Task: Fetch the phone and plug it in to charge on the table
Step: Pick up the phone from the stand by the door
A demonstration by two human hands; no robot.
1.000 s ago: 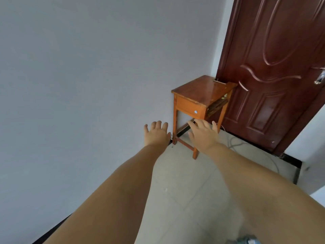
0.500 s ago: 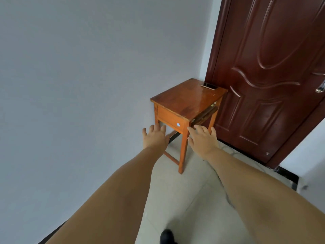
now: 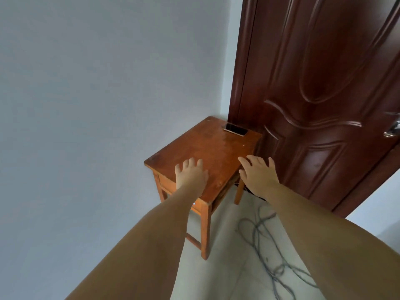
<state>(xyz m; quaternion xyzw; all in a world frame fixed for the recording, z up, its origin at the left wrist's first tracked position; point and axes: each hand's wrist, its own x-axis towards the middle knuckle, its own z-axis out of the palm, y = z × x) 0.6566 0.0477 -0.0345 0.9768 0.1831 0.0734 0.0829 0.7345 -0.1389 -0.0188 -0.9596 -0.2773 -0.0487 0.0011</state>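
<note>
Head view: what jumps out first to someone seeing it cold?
Two bare forearms fill the foreground, the open left hand and right hand spread above the near edge of a small orange-brown wooden table set in the corner. A dark flat rectangular phone lies at the table's far edge, beside the dark red panelled door. Grey tangled cables sprawl on the pale floor.

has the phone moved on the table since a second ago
No. The phone lies at the far edge of the table by the door, the same spot as earlier. Only the camera has come closer.
</note>
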